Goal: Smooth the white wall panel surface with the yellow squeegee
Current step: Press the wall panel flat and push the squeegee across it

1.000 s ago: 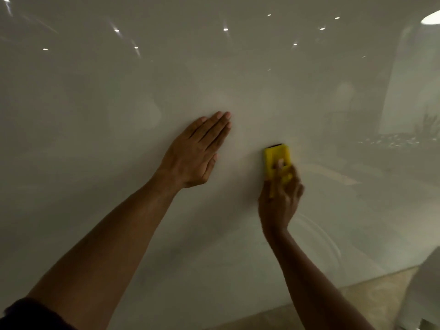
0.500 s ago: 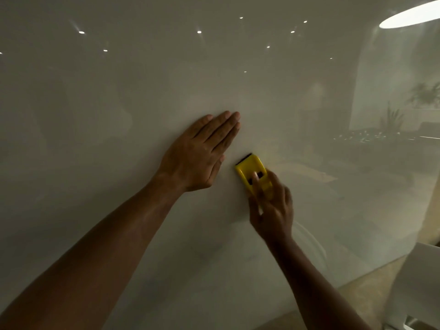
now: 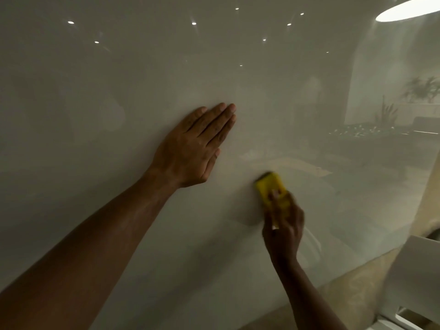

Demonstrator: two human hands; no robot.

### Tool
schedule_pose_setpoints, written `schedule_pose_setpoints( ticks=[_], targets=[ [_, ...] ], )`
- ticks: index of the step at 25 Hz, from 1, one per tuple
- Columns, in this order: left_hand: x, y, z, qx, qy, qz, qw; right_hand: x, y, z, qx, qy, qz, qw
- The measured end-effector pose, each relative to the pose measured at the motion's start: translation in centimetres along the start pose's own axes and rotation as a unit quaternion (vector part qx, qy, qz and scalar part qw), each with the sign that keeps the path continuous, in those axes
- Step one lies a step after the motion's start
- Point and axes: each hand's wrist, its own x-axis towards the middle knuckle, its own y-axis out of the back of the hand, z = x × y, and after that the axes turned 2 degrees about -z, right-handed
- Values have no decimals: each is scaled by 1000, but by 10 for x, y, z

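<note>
The small yellow plastic squeegee (image 3: 272,190), a second ago upright and level with the left wrist, now sits lower and further right on the glossy white wall panel (image 3: 119,96), tilted with its dark edge up-left and blurred by motion. The right hand (image 3: 283,228) gripping it has dropped with it, widening the gap to the flat left hand (image 3: 192,148). The reflected oval ceiling light (image 3: 404,9) looms larger at upper right.
</note>
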Motion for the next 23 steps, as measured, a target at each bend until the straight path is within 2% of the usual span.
schedule_pose_setpoints(
  ticks=[1, 2, 3, 4, 5, 6, 7, 8, 9, 10, 11, 12, 13, 14, 15, 16, 17, 18, 19, 20, 21, 22, 23],
  targets=[
    [0, 0, 0, 0, 1, -1, 1000, -8, 1, -2, 21, -155, 27, 987],
    [1, 0, 0, 0, 0, -1, 1000, -18, -1, -10, 24, -221, 36, 974],
    [1, 0, 1, -1, 1, -1, 1000, -32, -5, -20, 12, -184, 22, 983],
    [1, 1, 1, 0, 1, -1, 1000, -50, -10, -31, 7, -60, -9, 998],
    [1, 1, 1, 2, 2, -3, 1000, -66, -10, -38, 19, 60, -55, 997],
    [0, 2, 1, 3, 3, -5, 1000, -71, -6, -38, 21, 123, -90, 988],
    [0, 3, 1, 3, 4, -6, 1000, -67, -2, -35, 12, 115, -97, 989],
    [0, 4, 1, 3, 4, -7, 1000, -60, 1, -33, 13, 19, -88, 996],
    [0, 5, 2, 4, 4, -9, 1000, -52, 3, -37, 51, -149, -46, 986],
    [0, 6, 2, 5, 5, -10, 1000, -47, 2, -43, 82, -278, -12, 957],
    [0, 6, 3, 6, 5, -12, 1000, -46, -2, -53, 76, -303, -4, 950],
    [-1, 5, 2, 6, 3, -10, 1000, -52, -6, -65, 53, -232, -14, 971],
    [-1, 4, 2, 8, 2, -7, 1000, -67, -9, -75, 39, -88, -38, 995],
    [-1, 4, 3, 10, 3, -4, 1000, -84, -8, -79, 38, 45, -74, 995],
    [-1, 4, 3, 10, 5, -3, 1000, -89, -4, -74, 44, 116, -110, 986],
    [-1, 4, 3, 8, 6, -6, 1000, -87, 1, -64, 36, 123, -123, 984],
    [-2, 3, 3, 6, 7, -7, 1000, -82, 4, -55, 26, 47, -117, 992],
    [-2, 3, 3, 6, 8, -6, 1000, -75, 6, -48, 39, -100, -90, 990],
    [-1, 2, 4, 7, 12, -3, 1000, -66, 7, -44, 56, -249, -50, 965],
    [-1, 2, 4, 7, 14, -2, 1000, -60, 5, -45, 59, -329, -38, 942],
    [-2, 2, 5, 6, 15, -1, 1000, -62, 3, -49, 37, -319, -42, 946],
    [-2, 1, 5, 5, 18, 1, 1000, -70, -1, -58, 22, -241, -52, 969],
    [-2, 1, 6, 6, 22, 3, 1000, -86, -3, -70, 26, -108, -70, 991]
  ],
)
